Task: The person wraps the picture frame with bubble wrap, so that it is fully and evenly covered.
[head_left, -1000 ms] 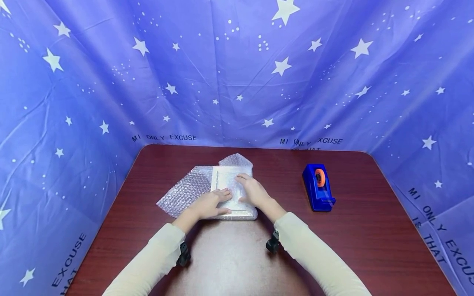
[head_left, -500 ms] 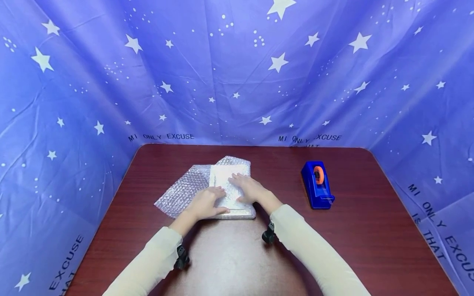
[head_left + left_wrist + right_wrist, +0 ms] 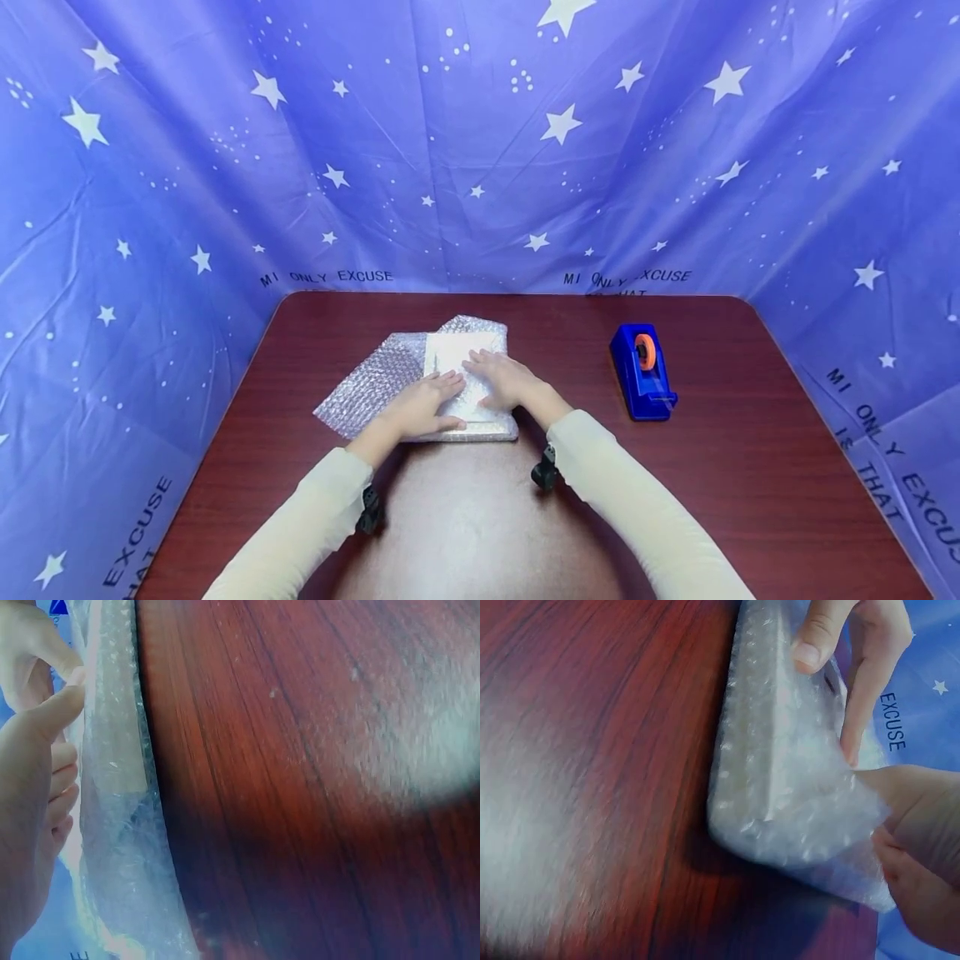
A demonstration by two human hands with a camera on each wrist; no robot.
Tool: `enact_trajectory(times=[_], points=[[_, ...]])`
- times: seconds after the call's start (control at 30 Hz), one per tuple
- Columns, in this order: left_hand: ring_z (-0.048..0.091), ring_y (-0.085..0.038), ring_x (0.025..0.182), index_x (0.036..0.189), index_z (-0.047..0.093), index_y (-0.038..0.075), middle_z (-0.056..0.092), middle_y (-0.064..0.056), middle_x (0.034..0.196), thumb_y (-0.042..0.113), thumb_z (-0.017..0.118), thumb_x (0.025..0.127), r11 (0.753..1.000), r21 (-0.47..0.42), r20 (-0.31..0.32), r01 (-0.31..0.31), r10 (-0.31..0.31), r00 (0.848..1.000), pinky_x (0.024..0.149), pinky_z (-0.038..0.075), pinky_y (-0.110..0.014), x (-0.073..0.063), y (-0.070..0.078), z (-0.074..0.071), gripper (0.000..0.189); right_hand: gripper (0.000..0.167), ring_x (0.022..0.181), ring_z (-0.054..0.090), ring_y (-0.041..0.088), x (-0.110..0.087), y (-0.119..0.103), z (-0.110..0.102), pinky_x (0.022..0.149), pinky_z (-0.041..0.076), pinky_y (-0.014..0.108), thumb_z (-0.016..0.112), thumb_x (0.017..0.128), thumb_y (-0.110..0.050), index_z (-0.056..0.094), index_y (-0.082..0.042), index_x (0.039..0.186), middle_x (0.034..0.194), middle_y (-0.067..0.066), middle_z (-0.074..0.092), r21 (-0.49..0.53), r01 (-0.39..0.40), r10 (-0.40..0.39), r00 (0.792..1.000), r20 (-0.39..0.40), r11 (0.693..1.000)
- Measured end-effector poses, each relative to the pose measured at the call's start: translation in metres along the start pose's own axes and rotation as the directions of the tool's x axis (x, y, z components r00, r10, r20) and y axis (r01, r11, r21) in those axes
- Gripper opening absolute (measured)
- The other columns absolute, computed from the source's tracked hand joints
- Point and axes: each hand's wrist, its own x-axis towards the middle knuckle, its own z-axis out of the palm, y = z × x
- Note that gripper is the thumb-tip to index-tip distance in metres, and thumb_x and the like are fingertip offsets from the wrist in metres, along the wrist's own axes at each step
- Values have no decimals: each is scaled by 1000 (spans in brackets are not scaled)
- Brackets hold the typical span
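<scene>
A white rectangular picture frame (image 3: 444,343) lies on a sheet of bubble wrap (image 3: 378,383), which spreads out to the left and pokes out behind it. Part of the wrap is folded over the frame from the right. My left hand (image 3: 424,407) rests on the front left of the frame, fingers extended and thumb along the near edge. On the right side, my right hand (image 3: 512,382) presses the folded wrap down with spread fingers. In the right wrist view the clear wrap (image 3: 802,780) covers the frame's near corner, beside the right thumb.
A blue tape dispenser (image 3: 643,375) with an orange roll core stands on the dark red wooden table (image 3: 750,467), to the right of the frame. A blue curtain (image 3: 420,150) with white stars hangs behind the table and along both sides.
My left fingers have slid slightly right and up across the frame. The right hand stays almost in place over the wrap. The head view has shifted a little.
</scene>
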Motion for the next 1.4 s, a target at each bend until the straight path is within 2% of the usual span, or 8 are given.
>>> enact_trajectory(times=[0.23, 0.4, 0.5, 0.73, 0.9, 1.1, 1.23, 1.4], points=[[41, -30, 141, 141, 48, 7, 46, -11, 148, 53, 64, 84, 998, -37, 1, 54, -54, 999, 119, 32, -47, 2, -7, -2, 75, 61, 142, 38, 30, 1, 17, 4, 119, 32, 44, 73, 83, -28, 53, -3, 136, 151, 15, 43, 39, 113, -105, 981, -161, 993], [41, -29, 141, 141, 48, 7, 45, -11, 148, 53, 64, 85, 998, -36, 15, 43, -42, 999, 119, 31, -46, 2, -9, -4, 75, 57, 143, 36, 30, 0, 33, 8, 118, 33, 45, 63, 92, -27, 47, -1, 140, 152, 15, 40, 102, 57, -25, 956, -291, 993], [41, -29, 140, 140, 48, 5, 46, -12, 148, 51, 64, 85, 999, -35, 15, 23, -22, 1000, 119, 31, -46, 4, -7, -5, 74, 64, 145, 33, 30, 1, 45, 7, 118, 32, 45, 64, 92, -26, 40, 1, 144, 154, 17, 37, 134, 19, 28, 941, -337, 991], [41, -28, 141, 140, 48, 5, 45, -11, 149, 52, 65, 84, 998, -50, 32, 23, -22, 999, 120, 30, -45, 7, -4, -3, 75, 79, 148, 26, 31, 4, 58, 3, 120, 28, 49, 70, 87, -28, 30, 1, 148, 158, 16, 28, 137, 32, 1, 972, -235, 990], [40, -28, 141, 141, 47, 5, 44, -12, 149, 52, 64, 85, 999, -34, 30, 20, -19, 999, 120, 30, -45, 4, -4, -1, 75, 83, 148, 24, 33, 11, 53, -6, 119, 28, 55, 71, 86, -31, 28, -2, 150, 159, 16, 26, 105, -39, 52, 992, -117, 994], [41, -29, 141, 140, 47, 4, 44, -13, 148, 51, 63, 86, 1000, -19, 14, 6, -6, 1000, 119, 30, -45, 6, -4, -4, 74, 85, 148, 23, 33, 17, 43, -25, 120, 29, 49, 73, 84, -34, 29, -4, 150, 160, 16, 24, 33, -128, 128, 992, -21, 991], [40, -27, 141, 141, 47, 5, 44, -12, 149, 51, 64, 85, 999, -36, 14, 21, -21, 1000, 120, 29, -44, 6, -5, -4, 74, 82, 149, 22, 33, 10, 46, -18, 120, 27, 51, 69, 87, -33, 28, -2, 150, 160, 17, 24, 61, -76, 80, 994, -78, 995], [40, -26, 142, 141, 47, 6, 44, -10, 149, 53, 64, 84, 999, -43, 23, 29, -28, 999, 121, 28, -44, 4, -6, -1, 75, 80, 149, 20, 34, -10, 55, 5, 121, 25, 51, 69, 88, -34, 30, -1, 150, 160, 17, 22, 207, 29, 14, 979, -204, 978]])
